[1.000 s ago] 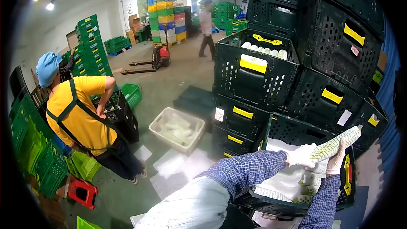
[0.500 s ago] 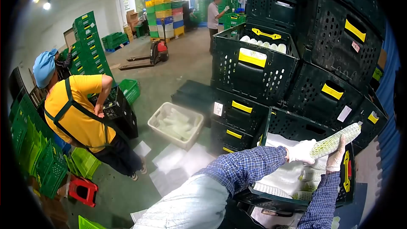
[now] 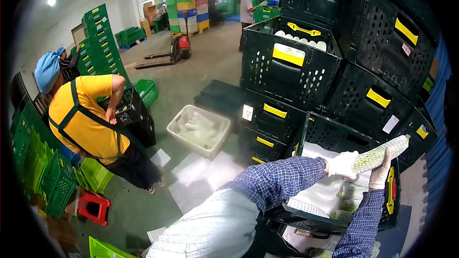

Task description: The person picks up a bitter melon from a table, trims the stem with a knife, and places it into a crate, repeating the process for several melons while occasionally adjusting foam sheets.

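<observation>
Looking down from my head, my left hand (image 3: 342,165), in a white glove, is closed around the near end of a long green vegetable in a white foam net (image 3: 381,153). My gloved right hand (image 3: 380,176) cups it from below, fingers stretched up its side rather than wrapped round. The vegetable lies tilted, far end higher, just above the open dark green crate (image 3: 313,134), which is lined with white paper (image 3: 321,196) and holds more netted pieces. The crates stacked behind and beside that crate carry yellow handle plates (image 3: 288,57) and small white tags (image 3: 247,112); I can read no writing on them. Left of the crate, on the floor, sits a white tub (image 3: 178,125), and further left a co-worker in a yellow shirt (image 3: 88,119) stands facing away.
</observation>
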The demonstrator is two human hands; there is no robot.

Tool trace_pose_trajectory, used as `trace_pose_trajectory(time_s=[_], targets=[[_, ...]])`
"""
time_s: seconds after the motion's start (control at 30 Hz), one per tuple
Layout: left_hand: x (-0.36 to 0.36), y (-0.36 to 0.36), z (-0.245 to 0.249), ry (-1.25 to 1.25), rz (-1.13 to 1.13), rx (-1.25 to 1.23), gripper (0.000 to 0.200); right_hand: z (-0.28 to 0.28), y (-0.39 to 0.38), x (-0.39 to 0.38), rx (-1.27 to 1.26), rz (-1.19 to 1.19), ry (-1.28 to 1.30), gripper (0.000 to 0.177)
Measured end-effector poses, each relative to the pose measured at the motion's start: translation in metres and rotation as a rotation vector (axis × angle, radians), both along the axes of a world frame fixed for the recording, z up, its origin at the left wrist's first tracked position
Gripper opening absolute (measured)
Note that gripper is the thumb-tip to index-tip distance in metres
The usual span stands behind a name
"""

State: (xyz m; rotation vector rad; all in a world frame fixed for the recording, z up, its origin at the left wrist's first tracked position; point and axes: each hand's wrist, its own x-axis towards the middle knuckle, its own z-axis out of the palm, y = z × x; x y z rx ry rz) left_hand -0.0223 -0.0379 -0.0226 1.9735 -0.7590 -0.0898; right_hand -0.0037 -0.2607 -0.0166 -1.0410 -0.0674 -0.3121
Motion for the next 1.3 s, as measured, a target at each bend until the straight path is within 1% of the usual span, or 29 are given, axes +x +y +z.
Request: trace_pose_trajectory(time_s=[0.03,0.07,0.17,0.3,0.4,0.5,0.67,0.77,0.87,1.07,1.17,1.3], targets=[[-0.001,0.001,0.002,-0.002,-0.003,0.000,0.068,0.000,0.000,0.000,0.001,-0.001,0.002,0.065],[0.005,-0.001,-0.009,-0.068,-0.025,-0.051,0.066,0.000,0.000,0.001,0.003,-0.002,0.003,0.065],[0.009,-0.004,-0.015,-0.092,-0.030,-0.070,0.066,-0.001,-0.002,0.002,-0.001,-0.005,0.004,0.066],[0.000,0.002,-0.001,-0.017,-0.013,-0.027,0.067,-0.002,-0.002,0.001,0.005,-0.008,-0.002,0.066],[0.001,0.001,-0.001,-0.029,0.010,0.011,0.068,0.000,-0.001,0.001,0.018,-0.006,0.016,0.065],[0.002,0.000,-0.005,-0.052,-0.014,-0.045,0.067,-0.003,-0.005,0.003,-0.022,-0.010,0.041,0.081],[0.002,0.001,-0.007,-0.050,-0.008,-0.058,0.067,-0.003,-0.005,0.004,-0.034,-0.008,0.040,0.088],[0.002,0.001,-0.006,-0.051,-0.004,-0.035,0.068,-0.001,-0.002,0.002,-0.034,-0.007,0.041,0.089],[0.001,0.001,-0.004,-0.023,0.019,-0.064,0.067,0.001,-0.001,0.000,-0.044,-0.012,0.050,0.090],[0.000,0.003,-0.003,-0.039,0.000,-0.016,0.069,0.002,0.000,0.000,-0.040,-0.032,0.052,0.089],[0.001,0.002,-0.005,-0.060,-0.007,-0.029,0.069,0.005,0.006,-0.004,-0.035,-0.039,0.035,0.077],[-0.004,0.005,0.002,-0.004,-0.011,-0.027,0.070,0.005,0.005,-0.004,-0.054,-0.040,0.028,0.074]])
